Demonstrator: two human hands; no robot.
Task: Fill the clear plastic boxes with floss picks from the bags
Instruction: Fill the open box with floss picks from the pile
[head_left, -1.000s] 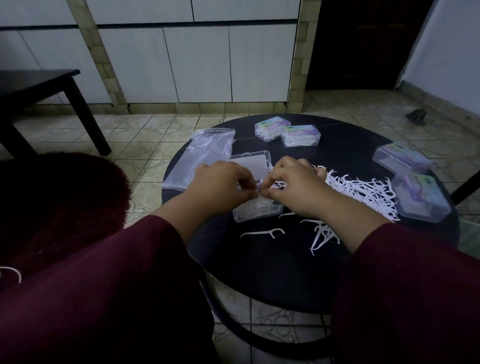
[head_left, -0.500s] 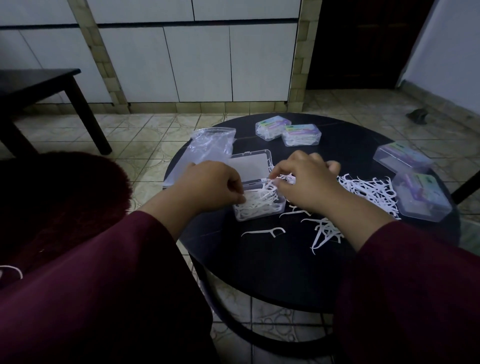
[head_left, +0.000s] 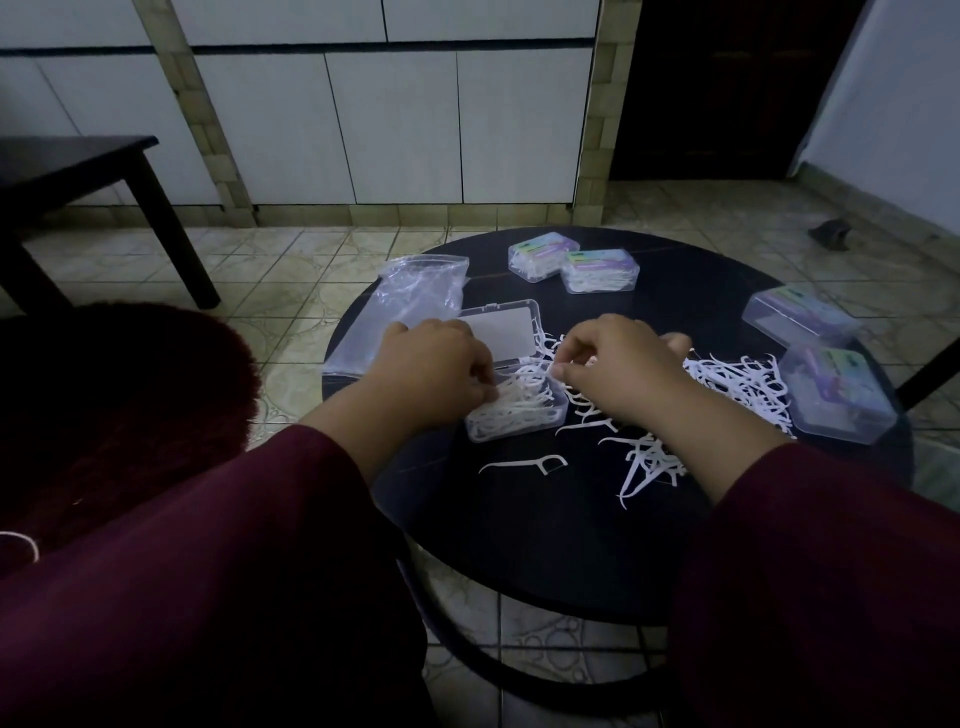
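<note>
The open box (head_left: 517, 410) sat near the table's (head_left: 519, 545) left edge, partly filled with floss picks (head_left: 737, 382). The left hand (head_left: 431, 374) and right hand (head_left: 618, 369) each pinched picks at it.

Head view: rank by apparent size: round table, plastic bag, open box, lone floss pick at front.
1. round table
2. plastic bag
3. open box, lid included; partly hidden by the left hand, so its order against the bag is unsure
4. lone floss pick
</note>
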